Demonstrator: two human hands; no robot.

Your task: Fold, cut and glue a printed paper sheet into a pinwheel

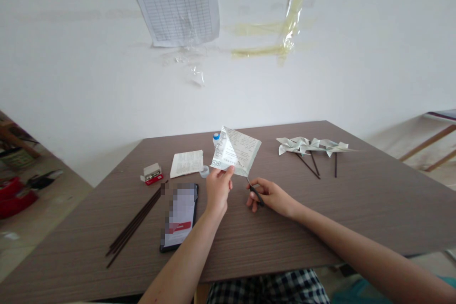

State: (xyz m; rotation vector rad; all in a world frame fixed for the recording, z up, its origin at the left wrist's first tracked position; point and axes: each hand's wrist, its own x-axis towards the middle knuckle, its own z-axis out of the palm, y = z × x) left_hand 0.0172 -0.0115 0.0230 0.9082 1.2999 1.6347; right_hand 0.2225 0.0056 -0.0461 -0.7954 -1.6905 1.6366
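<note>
My left hand (220, 189) pinches the lower edge of a square sheet of printed paper (242, 147), which is held up above the table and shows a diagonal crease. In my right hand (270, 195) is a pair of scissors (257, 194) with black handles, its blades at the lower right corner of the paper. How far the blades reach into the paper is hidden. Behind the sheet, a bottle with a blue cap (216, 137) partly shows. To the right lie several paper pinwheels (302, 145) on dark sticks (313, 164).
On the brown table (295, 237) a phone (180, 218) lies left of my left forearm. Several dark sticks (137, 218), a small red and white box (153, 174), a stack of printed paper (187, 163) and a small clear cap (204, 171) are also on the left. A white wall (107, 80) stands behind.
</note>
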